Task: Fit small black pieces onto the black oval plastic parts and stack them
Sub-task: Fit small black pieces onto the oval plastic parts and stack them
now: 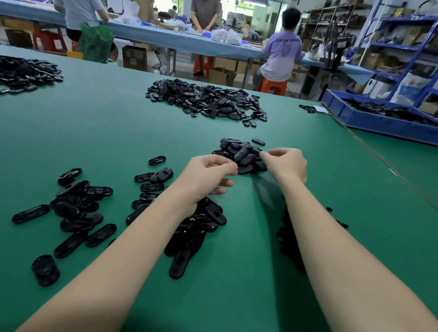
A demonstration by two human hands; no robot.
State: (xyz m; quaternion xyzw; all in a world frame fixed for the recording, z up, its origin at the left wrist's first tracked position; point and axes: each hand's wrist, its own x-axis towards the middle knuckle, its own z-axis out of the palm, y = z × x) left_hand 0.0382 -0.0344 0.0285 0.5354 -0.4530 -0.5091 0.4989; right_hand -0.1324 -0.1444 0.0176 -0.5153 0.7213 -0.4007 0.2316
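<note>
Loose black oval parts [75, 205] lie scattered on the green table [108, 133] to my left, and more lie under my left forearm [198, 233]. A small heap of finished ovals [240, 153] sits just ahead. My right hand [285, 164] reaches to that heap's right edge, thumb and forefinger pinched together at it; whether they hold a part is hidden. My left hand [206, 175] hovers beside the heap with fingers curled, and nothing shows in it. Small black pieces [290, 242] lie partly hidden under my right forearm.
A large pile of black parts [208, 102] lies farther back at centre, another [18, 73] at far left. A blue tray [388, 123] of parts stands at the right edge. Several people work at a blue bench behind.
</note>
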